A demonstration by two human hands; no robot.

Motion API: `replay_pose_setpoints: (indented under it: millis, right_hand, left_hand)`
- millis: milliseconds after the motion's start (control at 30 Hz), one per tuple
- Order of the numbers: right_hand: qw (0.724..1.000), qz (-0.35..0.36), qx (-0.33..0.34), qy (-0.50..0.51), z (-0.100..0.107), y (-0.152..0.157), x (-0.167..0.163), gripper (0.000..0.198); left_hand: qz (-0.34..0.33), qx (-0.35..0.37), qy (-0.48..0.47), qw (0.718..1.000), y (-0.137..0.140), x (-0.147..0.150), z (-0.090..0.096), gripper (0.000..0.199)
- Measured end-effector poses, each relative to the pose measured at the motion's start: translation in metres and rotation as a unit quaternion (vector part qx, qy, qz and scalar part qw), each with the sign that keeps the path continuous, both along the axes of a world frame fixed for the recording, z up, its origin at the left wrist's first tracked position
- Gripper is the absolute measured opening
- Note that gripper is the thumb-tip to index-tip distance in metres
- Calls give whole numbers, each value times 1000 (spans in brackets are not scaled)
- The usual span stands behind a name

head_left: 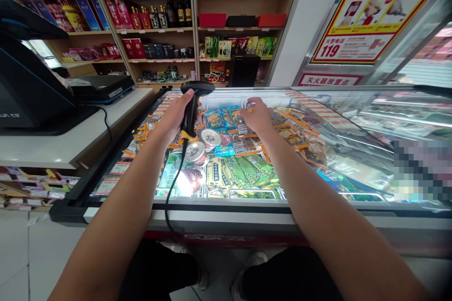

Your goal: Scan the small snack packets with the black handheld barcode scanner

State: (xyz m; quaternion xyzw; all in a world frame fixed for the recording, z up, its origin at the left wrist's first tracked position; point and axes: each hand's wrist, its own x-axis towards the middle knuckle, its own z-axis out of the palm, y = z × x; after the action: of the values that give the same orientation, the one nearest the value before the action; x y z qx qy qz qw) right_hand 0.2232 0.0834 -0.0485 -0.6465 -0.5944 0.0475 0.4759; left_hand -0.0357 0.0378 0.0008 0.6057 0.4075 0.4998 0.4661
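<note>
My left hand (179,112) is wrapped around the handle of a black and yellow barcode scanner (190,115), held upright over the chest freezer, its head at the top and a cable (175,181) hanging from the base. Farther right, my right hand (257,114) reaches over the freezer's back part, thumb and forefinger apart; nothing shows between them. Below it lie brown packs with orange edges (243,143). Blue ice-pop packs (214,120) sit between my hands. Round tubs (196,154) and green packs (247,169) fill the front.
The freezer's front rim (226,214) runs across before my legs. To the left stands a counter (127,115) with a scale (102,88) and a dark checkout machine (28,75). Shelves of boxes and bottles (180,11) rise behind. Glass (339,117) covers the right side.
</note>
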Motion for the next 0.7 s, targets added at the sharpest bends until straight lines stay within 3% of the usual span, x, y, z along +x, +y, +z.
replay_pose_setpoints:
  millis: [67, 100, 200, 267, 333, 433, 567, 700]
  right_hand:
    - [996, -59, 14, -59, 2, -8, -8, 44]
    - [996, -52, 22, -72, 2, -14, -17, 43]
    - [991, 120, 15, -54, -1, -31, -56, 33]
    - [972, 222, -75, 33, -7, -39, -85, 34]
    - [946, 268, -161, 88, -13, -44, -107, 36]
    - [924, 285, -219, 134, -17, -45, -120, 34]
    - [913, 273, -237, 189, -16, -41, -114, 27]
    - [911, 252, -151, 288, -20, -32, -102, 21]
  left_hand:
    - [36, 6, -23, 999, 3, -4, 5, 66]
    - [52, 8, -34, 998, 4, -6, 7, 67]
    - [89, 8, -63, 994, 8, -10, 8, 67]
    - [102, 12, -70, 992, 10, -12, 7, 68]
    - [106, 22, -68, 992, 12, -12, 5, 70]
    - [101, 25, -59, 993, 14, -12, 4, 73]
    - [88, 6, -63, 994, 13, -10, 3, 74]
    - [80, -4, -63, 995, 8, -7, 6, 73]
